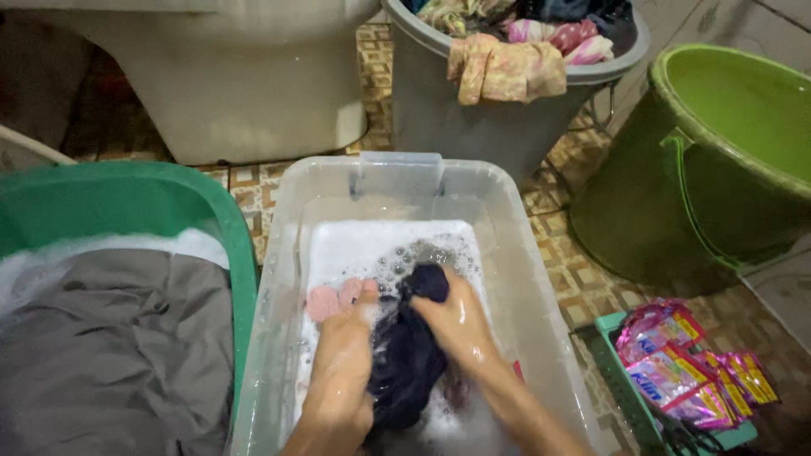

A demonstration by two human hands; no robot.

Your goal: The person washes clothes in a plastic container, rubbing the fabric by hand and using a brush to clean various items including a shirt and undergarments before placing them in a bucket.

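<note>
Both forearms come up from the bottom edge, wet and flecked with foam. Her or his left hand (345,338) is curled shut on the dark navy garment (411,350), thumb side up, and the right hand (460,321) is closed over the same cloth from the other side, fingers wrapped round a bunched fold at the top. That garment sits between the two hands, half sunk in soapy water inside the clear plastic tub (507,219) at the middle of the floor. A pale pink cloth (325,300) lies in the suds just beside the left hand (whether they touch I cannot tell). Bubbles (422,253) cluster just beyond the knuckles.

To the left stands a green basin (169,181) holding foam and a large grey cloth (118,346). Behind the tub is a grey bucket (456,118) heaped with mixed laundry, a pink-and-yellow patterned cloth (507,72) draped over its rim. A lime green bucket (676,211) stands at the right on the patterned floor tiles (574,279). Near the bottom right corner, a small teal basket (621,371) carries shiny pink sachets (676,363). A white ceramic base (228,93) rises at the top left.
</note>
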